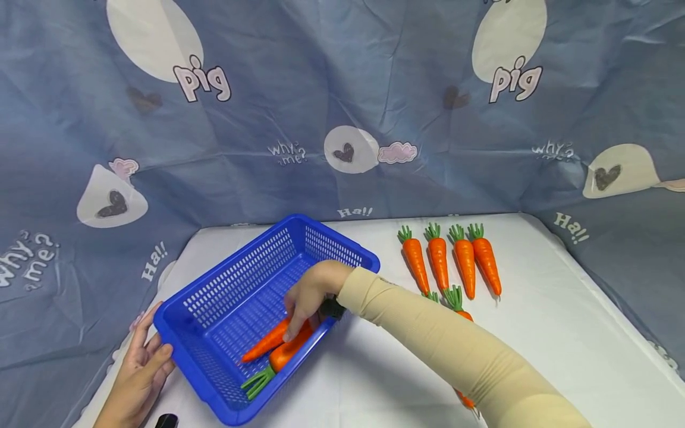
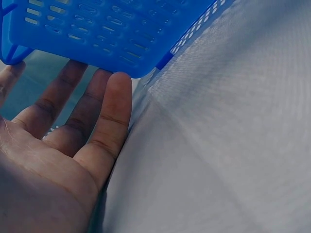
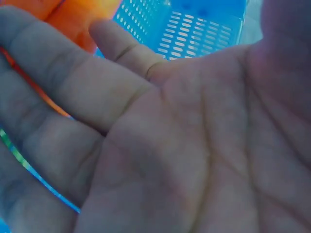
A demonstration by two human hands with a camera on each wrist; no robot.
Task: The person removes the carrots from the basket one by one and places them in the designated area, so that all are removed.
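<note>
A blue perforated plastic basket point(image 1: 230, 315) stands at an angle on the white cloth. Fingertips of my left hand point(image 1: 141, 368) touch its left end near the rim. In the left wrist view, that hand's fingers point(image 2: 114, 111) are nearly straight against the basket's outer wall. Inside the basket, my right hand point(image 1: 310, 291) reaches down, thumb and fingers around a carrot point(image 1: 280, 359) with green tops towards me. A second carrot point(image 1: 259, 351) lies beside it, partly under the hand. In the right wrist view, the palm hides most of the hold.
A row of several carrots point(image 1: 437, 264) lies at the back right of the white table point(image 1: 546, 333). Closer in, more carrots point(image 1: 453, 300) are partly covered by my right sleeve point(image 1: 428, 333). A black object point(image 1: 167, 421) shows at the bottom edge. A printed blue cloth point(image 1: 342, 89) hangs behind.
</note>
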